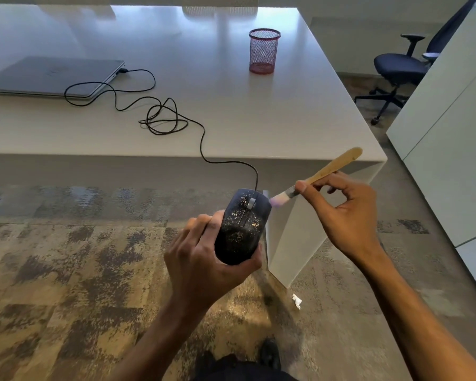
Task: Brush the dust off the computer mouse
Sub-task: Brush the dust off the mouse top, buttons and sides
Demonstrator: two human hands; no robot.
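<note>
A black wired computer mouse (241, 225), speckled with pale dust flecks on its top, is held off the table over the carpet by my left hand (201, 259), which grips its left side and rear. My right hand (341, 213) pinches a small brush (319, 176) with a wooden handle. The pale bristles sit at the mouse's front right edge, blurred, touching or almost touching it. The mouse's black cable (160, 116) runs up over the table edge in loops to a closed grey laptop (52, 77).
The white table (231, 111) has its near right corner just behind the mouse. A red mesh pen cup (263, 50) stands at the back. A dark office chair (399, 70) and white cabinets (451, 127) are at right. A paper scrap (296, 301) lies on the carpet.
</note>
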